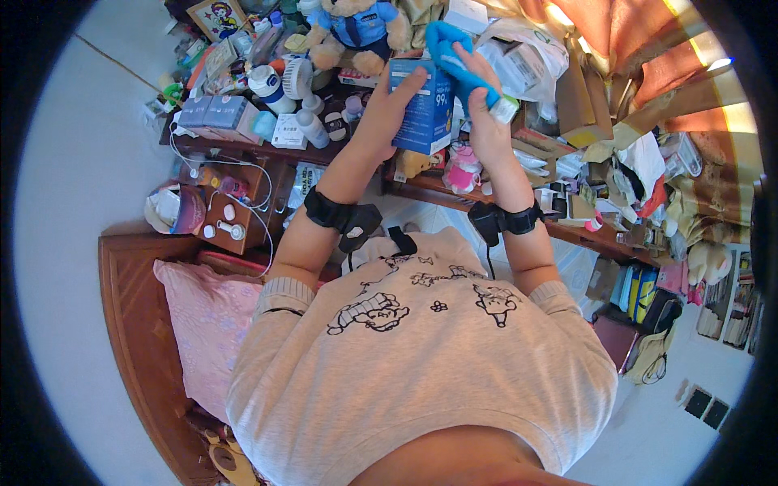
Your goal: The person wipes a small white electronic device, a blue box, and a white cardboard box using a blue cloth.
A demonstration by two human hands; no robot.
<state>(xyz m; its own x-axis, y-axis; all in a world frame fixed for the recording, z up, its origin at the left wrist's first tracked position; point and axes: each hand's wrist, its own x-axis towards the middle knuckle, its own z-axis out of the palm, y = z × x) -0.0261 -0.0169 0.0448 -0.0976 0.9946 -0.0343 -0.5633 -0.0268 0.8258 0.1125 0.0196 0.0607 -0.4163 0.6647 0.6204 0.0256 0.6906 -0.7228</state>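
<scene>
My left hand [396, 100] grips a blue cardboard box [419, 124] from its left side, thumb across the printed face. The box is held upright above the gap between two stretches of a cluttered wooden desk. In my right hand [486, 115] is a bright blue cloth [453, 61], bunched up with a white and green tag [504, 109] at its lower end. The cloth lies close along the right upper edge of the box; whether it touches cannot be told. Straps with black devices circle both forearms.
A teddy bear [358, 30] in a blue shirt sits behind the box. A white handheld fan [298, 79], bottles and tissue packs [216, 115] crowd the left. At right are a plastic bag [529, 54] and open cartons [583, 103]. A white cable [267, 182] hangs over the nightstand.
</scene>
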